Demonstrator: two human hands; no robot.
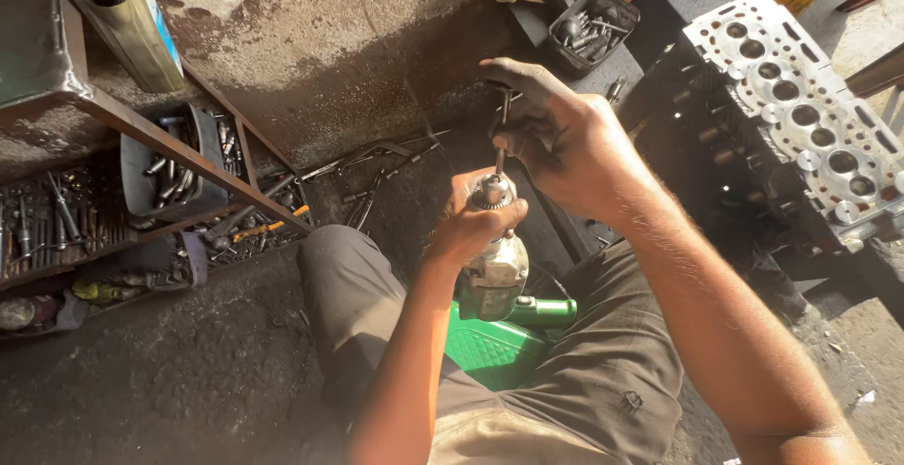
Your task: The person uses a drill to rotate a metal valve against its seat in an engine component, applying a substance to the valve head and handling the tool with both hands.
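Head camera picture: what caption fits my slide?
Left hand grips green drill chuck while right hand holds a thin metal rod in it.

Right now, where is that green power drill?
The green drill stands chuck-up at the centre of the head view, over the person's lap, gripped by the left hand, while the right hand holds its bit.

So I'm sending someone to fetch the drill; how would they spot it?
Look at the seated person's lap. The drill stands upright between the knees, left hand gripping under its chuck. Unlike the grey tools around, its body is bright green.

Upright green drill point(496, 281), bit point(502, 150) chucked
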